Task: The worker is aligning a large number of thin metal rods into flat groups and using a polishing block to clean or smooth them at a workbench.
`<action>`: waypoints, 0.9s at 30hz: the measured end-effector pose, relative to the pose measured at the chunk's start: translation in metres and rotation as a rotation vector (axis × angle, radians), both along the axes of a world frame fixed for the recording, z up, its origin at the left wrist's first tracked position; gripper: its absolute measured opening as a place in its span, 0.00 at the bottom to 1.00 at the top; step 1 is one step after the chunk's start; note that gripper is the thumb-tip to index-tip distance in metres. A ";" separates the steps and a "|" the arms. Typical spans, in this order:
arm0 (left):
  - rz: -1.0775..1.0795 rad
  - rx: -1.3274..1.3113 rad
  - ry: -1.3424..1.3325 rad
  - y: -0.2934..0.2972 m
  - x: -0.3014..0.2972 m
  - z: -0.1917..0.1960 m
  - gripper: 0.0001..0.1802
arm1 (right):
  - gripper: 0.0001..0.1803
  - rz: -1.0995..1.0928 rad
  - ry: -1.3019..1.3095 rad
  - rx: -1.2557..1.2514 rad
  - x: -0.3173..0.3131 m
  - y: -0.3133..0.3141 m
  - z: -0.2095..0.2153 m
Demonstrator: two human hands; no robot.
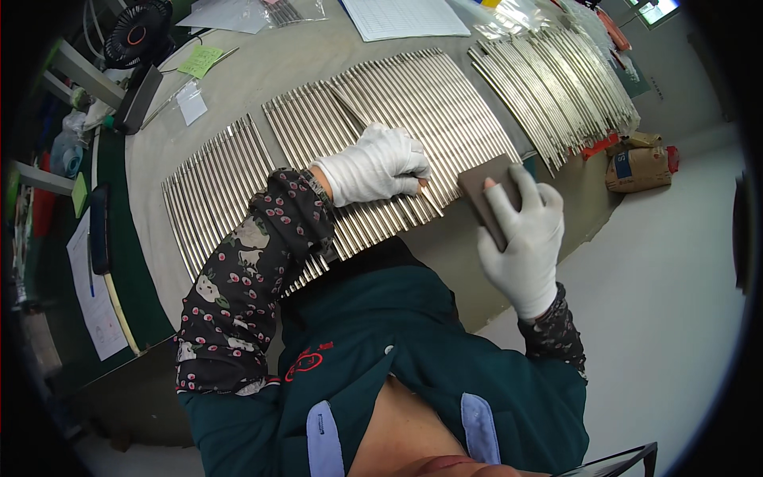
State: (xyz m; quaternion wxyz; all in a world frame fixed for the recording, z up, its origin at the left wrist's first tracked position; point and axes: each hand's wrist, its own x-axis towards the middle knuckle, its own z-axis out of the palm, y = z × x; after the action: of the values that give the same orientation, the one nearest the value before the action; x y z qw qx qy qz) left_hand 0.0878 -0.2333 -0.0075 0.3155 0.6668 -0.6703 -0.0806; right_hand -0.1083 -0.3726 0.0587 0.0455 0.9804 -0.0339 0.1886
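My left hand [377,165], in a white glove with bare fingertips, is closed on a thin metal rod [345,103]. That rod lies at a slant across a row of similar shiny rods [433,91], its near end poking out past my fingers. To the right, my right hand [526,238], gloved the same way, grips a flat brown rectangular block [486,184] with thumb and fingers on its face. The block is held close to the near right edge of the row, apart from the slanted rod. My left forearm passes over more rods [214,187].
Another batch of rods [556,87] is piled at the far right of the grey-covered table [151,219]. A printed sheet [405,17] lies at the back. Toward the left are a black fan [139,33], a green note [200,61] and a small plastic bag [191,103].
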 end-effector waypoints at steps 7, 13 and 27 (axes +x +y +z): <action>0.031 0.207 0.007 0.002 0.003 0.007 0.11 | 0.28 -0.009 -0.035 -0.030 0.000 -0.002 0.000; 0.036 0.165 0.020 0.004 0.000 0.006 0.10 | 0.27 -0.089 0.030 -0.120 0.002 0.000 0.000; -0.032 -0.064 0.001 0.007 -0.002 0.004 0.08 | 0.27 -0.015 -0.237 0.022 0.039 -0.056 -0.007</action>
State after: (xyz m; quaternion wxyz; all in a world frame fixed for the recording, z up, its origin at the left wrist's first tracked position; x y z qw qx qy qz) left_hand 0.0855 -0.2258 -0.0032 0.3359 0.6455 -0.6830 -0.0644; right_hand -0.0697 -0.4287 0.0515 0.0319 0.9514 -0.0487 0.3023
